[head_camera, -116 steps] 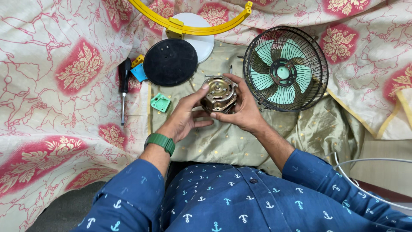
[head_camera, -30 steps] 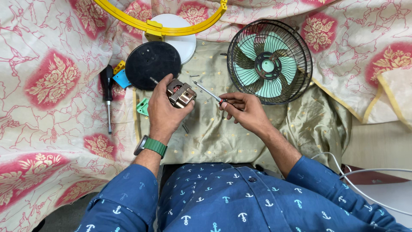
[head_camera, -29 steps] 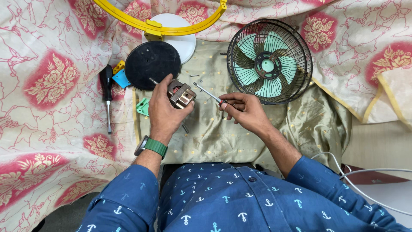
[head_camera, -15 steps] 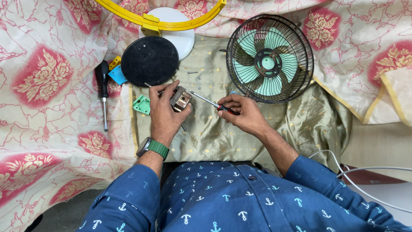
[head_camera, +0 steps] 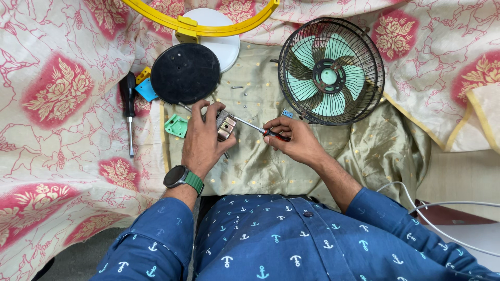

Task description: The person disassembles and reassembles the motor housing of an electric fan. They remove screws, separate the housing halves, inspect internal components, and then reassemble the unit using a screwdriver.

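**Motor in One Hand, Screwdriver in the Other**

The left hand (head_camera: 200, 138) is gripping a small fan motor (head_camera: 225, 126) above the olive cloth (head_camera: 271, 166), fingers wrapping around it. The right hand (head_camera: 294, 139) is pinching a thin screwdriver (head_camera: 258, 128), its tip touching the motor. A caged fan (head_camera: 331, 71) is lying just beyond, and a black disc (head_camera: 185, 73) is sitting near the left hand.
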